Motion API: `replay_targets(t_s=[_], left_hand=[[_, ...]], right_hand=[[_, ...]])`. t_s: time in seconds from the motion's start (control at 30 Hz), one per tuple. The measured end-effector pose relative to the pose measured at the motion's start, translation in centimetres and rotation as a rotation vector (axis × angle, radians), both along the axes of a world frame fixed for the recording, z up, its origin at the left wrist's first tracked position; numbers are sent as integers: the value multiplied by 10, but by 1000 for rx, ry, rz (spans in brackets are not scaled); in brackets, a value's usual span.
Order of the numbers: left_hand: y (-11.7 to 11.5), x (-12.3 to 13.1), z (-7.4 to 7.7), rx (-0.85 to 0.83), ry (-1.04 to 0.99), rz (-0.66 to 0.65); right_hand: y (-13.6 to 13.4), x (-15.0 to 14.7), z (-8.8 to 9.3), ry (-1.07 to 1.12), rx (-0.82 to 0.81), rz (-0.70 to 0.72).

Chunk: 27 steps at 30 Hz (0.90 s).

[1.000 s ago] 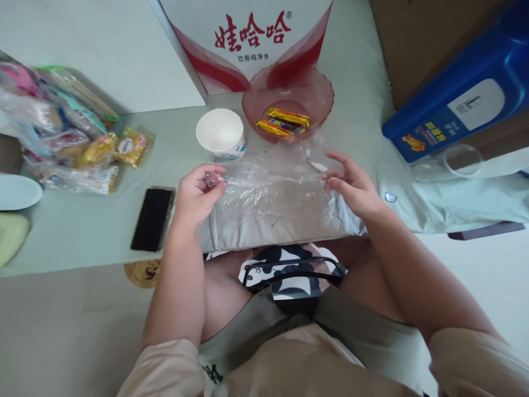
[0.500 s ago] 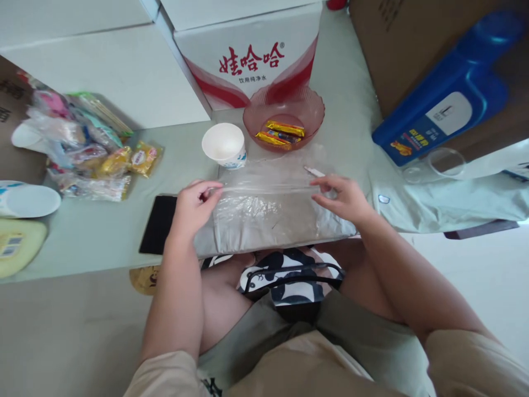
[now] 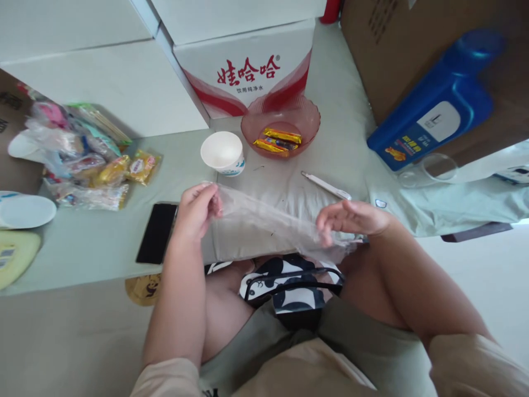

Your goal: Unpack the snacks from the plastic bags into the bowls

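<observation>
A clear plastic bag (image 3: 264, 212) hangs stretched between my two hands, over the front of the table. My left hand (image 3: 197, 210) is closed on its upper left end. At the lower right end, my right hand (image 3: 351, 219) has its fingers curled round the plastic, somewhat blurred. A slim white pen-shaped tool (image 3: 326, 184) lies on the cloth just beyond my right hand. Past my left hand stands a white paper cup (image 3: 223, 151). Beside the cup, a pink glass bowl (image 3: 306, 124) holds several yellow-wrapped snacks (image 3: 276, 140).
A black phone (image 3: 157, 234) lies left of my left arm. Packaged items (image 3: 86, 160) are heaped farther left, near a lying paper cup (image 3: 27, 210). White cartons (image 3: 252, 71) line the back. A blue bottle (image 3: 438, 105) and a clear cup (image 3: 432, 170) are on the right.
The plastic bag was spread flat on the table and is now lifted and gathered into a slanting strip. My right hand has moved right and nearer, uncovering the white tool.
</observation>
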<state>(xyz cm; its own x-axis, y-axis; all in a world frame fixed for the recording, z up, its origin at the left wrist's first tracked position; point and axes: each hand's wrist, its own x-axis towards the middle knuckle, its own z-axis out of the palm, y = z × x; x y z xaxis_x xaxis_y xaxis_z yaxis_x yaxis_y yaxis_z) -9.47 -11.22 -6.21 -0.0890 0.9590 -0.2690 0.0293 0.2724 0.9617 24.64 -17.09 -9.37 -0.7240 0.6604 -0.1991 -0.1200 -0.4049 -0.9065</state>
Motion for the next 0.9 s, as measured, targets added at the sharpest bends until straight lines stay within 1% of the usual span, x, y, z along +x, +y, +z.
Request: replay_targets(t_s=[0.03,0.1,0.13,0.17,0.2,0.27,0.33,0.4,0.43,0.47,0.5,0.53,0.57,0.63,0.67,0.7,0.8,0.83,0.9], left_hand=[[1,3,-1,-67,58,-29],[1,10,-3,-170,185,-138],[1,15,-5,-198,239,-209],[0,20,-6,-211,280,-286],[-1,25,-7,-213,306,-368],[-3,33,-8,-199,330,-506],[-5,35,-6,-183,320,-578],[-5,30,-2,-193,217,-618],[-5,25,0,-204,120,-639],[-4,20,2,-208,4,-653],[-3,16,2,-193,-115,-647],[-2,13,2,-155,-222,-608],[-1,13,-1,-103,-313,-540],[0,20,-10,-15,-445,-402],[-1,27,-15,-11,-495,-380],[-2,35,-22,-37,-536,-405],[-9,59,-37,-185,-566,-618],[-11,65,-40,-219,-527,-661],[-13,72,-43,-243,-376,-656]], right_hand=[[2,-4,-4,4,-29,-77],[7,-20,-14,-36,-65,-301],[8,-30,-18,-60,-95,-353],[9,-42,-21,-84,-125,-358],[10,-54,-23,-109,-142,-333],[9,-75,-22,-166,-124,-215],[6,-88,-17,-229,-46,-53],[3,-91,-11,-255,38,51],[2,-89,-9,-236,63,68],[1,-86,-8,-192,74,56],[0,-83,-7,-129,71,22],[0,-80,-6,-62,57,-23],[0,-77,-7,-4,37,-79],[0,-75,-10,53,-5,-227],[1,-75,-12,48,-22,-306],[3,-76,-14,23,-28,-383],[7,-80,-19,-105,31,-597],[8,-81,-20,-151,62,-648],[9,-81,-21,-206,103,-699]])
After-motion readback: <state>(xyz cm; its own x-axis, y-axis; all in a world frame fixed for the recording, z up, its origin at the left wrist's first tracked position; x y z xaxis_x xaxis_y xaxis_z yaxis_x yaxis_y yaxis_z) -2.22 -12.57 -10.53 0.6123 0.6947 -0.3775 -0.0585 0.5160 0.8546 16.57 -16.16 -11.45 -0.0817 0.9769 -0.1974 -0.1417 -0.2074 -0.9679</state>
